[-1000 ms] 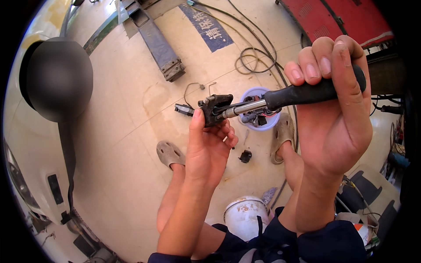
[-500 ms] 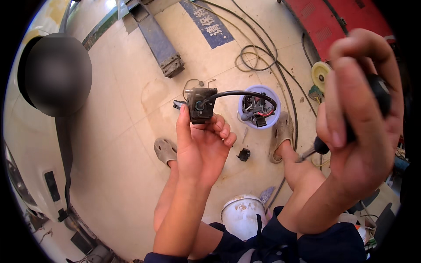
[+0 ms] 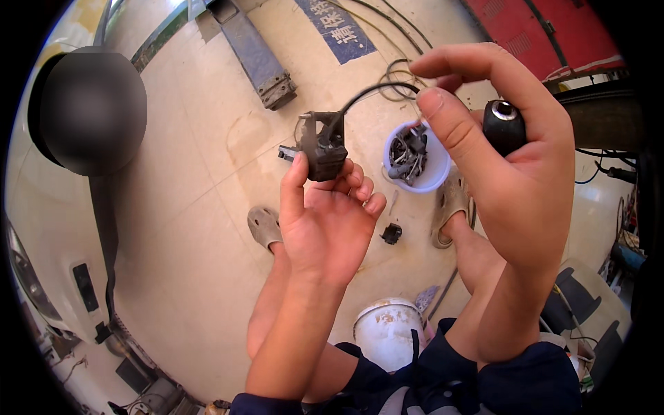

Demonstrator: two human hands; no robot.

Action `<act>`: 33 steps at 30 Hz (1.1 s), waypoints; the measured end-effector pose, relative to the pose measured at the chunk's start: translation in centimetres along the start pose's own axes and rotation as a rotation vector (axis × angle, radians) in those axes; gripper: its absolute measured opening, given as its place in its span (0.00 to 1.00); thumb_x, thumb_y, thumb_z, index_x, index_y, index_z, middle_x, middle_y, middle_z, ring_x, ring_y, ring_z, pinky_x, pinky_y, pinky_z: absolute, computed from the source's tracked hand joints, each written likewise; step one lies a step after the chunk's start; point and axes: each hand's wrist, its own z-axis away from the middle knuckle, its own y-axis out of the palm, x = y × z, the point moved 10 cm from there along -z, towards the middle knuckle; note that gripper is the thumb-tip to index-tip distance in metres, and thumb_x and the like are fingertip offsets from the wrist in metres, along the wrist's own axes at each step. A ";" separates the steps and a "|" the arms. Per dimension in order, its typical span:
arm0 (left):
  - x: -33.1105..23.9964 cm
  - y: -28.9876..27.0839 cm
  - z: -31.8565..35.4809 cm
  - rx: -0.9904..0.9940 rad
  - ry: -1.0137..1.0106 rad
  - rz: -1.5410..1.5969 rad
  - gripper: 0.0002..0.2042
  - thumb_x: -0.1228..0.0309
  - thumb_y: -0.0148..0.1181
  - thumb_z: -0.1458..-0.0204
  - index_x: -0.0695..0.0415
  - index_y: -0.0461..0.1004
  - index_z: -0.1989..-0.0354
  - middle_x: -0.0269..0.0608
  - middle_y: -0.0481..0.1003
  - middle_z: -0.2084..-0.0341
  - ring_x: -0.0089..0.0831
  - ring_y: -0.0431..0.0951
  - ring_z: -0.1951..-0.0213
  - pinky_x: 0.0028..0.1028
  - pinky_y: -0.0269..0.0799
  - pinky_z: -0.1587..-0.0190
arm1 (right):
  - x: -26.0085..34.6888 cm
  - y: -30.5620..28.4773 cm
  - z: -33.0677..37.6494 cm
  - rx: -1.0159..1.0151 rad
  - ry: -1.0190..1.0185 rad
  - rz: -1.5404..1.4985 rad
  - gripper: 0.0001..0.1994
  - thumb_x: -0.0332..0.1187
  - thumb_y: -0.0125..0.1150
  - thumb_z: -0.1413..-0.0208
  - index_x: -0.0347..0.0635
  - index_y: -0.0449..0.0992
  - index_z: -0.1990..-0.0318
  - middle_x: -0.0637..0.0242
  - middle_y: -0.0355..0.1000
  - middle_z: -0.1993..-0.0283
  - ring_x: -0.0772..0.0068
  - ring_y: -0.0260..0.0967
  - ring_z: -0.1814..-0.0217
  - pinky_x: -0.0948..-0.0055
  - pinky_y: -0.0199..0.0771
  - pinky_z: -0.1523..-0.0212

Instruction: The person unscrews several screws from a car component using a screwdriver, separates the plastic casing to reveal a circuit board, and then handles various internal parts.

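Both hands are working above the tiled floor (image 3: 194, 173): right hand (image 3: 515, 159) gripping a black tool handle (image 3: 503, 124) and pinching the cable (image 3: 373, 90), left hand (image 3: 328, 221) holding the dark metal part (image 3: 321, 145) beside a bowl (image 3: 437, 176) of screws

Bright daylight — sharp, fisheye-bent edges

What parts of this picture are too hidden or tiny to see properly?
- Tool in the right hand: head view shows only its black handle end; palm and fingers hide the rest.
- Bits in the white cup: too small and tangled to tell apart.
- Dark part in the left hand: fingers cover its underside.
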 end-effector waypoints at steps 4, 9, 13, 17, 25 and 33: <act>-0.3 0.4 0.0 0.035 0.009 0.069 0.23 0.48 0.55 0.46 0.60 0.71 0.68 0.38 0.68 0.75 0.30 0.65 0.69 0.30 0.60 0.63 | -0.6 2.8 0.9 0.206 0.031 -0.016 0.06 0.19 0.64 0.52 0.34 0.76 0.66 0.70 0.71 0.72 0.84 0.65 0.69 0.83 0.62 0.68; -0.7 1.7 0.6 0.201 0.025 0.107 0.24 0.47 0.53 0.46 0.62 0.72 0.68 0.39 0.68 0.73 0.31 0.64 0.69 0.31 0.60 0.62 | 1.3 -0.1 0.9 0.032 0.025 -0.202 0.07 0.26 0.57 0.42 0.31 0.73 0.59 0.72 0.65 0.77 0.86 0.62 0.72 0.83 0.61 0.71; -0.5 3.1 0.9 0.402 -0.020 0.122 0.26 0.45 0.54 0.46 0.62 0.74 0.66 0.37 0.66 0.73 0.30 0.64 0.68 0.29 0.62 0.62 | 3.8 -2.4 0.6 0.147 -0.188 -0.679 0.14 0.34 0.50 0.34 0.31 0.67 0.51 0.74 0.56 0.81 0.86 0.54 0.82 0.83 0.56 0.81; 0.2 2.8 1.1 0.218 -0.024 0.100 0.26 0.45 0.53 0.46 0.62 0.73 0.68 0.38 0.67 0.74 0.31 0.64 0.69 0.30 0.59 0.64 | 3.0 -1.1 1.3 0.204 -0.005 -0.415 0.09 0.29 0.54 0.41 0.32 0.70 0.57 0.71 0.62 0.78 0.85 0.58 0.80 0.82 0.58 0.79; 0.3 2.1 1.1 0.193 0.010 0.053 0.23 0.46 0.54 0.44 0.54 0.76 0.57 0.32 0.72 0.63 0.26 0.69 0.62 0.27 0.65 0.59 | -1.2 5.1 1.2 0.324 -0.009 0.168 0.07 0.19 0.64 0.57 0.35 0.74 0.68 0.68 0.71 0.74 0.77 0.65 0.73 0.78 0.65 0.69; 0.4 1.9 1.4 0.238 -0.019 0.095 0.20 0.49 0.58 0.46 0.51 0.75 0.55 0.35 0.71 0.52 0.30 0.68 0.48 0.34 0.63 0.42 | -1.6 5.8 1.0 0.278 -0.062 0.148 0.09 0.20 0.64 0.58 0.35 0.74 0.66 0.65 0.71 0.69 0.75 0.66 0.69 0.76 0.66 0.67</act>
